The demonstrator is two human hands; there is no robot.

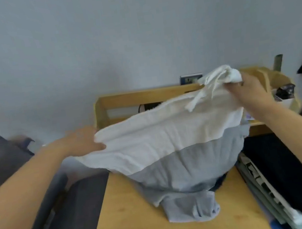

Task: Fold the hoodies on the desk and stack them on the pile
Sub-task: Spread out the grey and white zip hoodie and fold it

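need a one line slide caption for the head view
Left hand and right hand hold a white hoodie over a grey hoodie on the wooden desk.

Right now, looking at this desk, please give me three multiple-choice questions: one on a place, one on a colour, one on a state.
1. Where does the stack of folded clothes lie?
A. right side of the desk
B. left side
C. on the shelf

2. What colour is the top part of the held hoodie?
A. red
B. white
C. black

3. How is the right hand?
A. flat on the desk
B. hanging idle
C. gripping the hoodie

Answers: 1 A, it sits at the desk's right edge; 2 B, white above pale blue; 3 C, fingers curl round bunched fabric.
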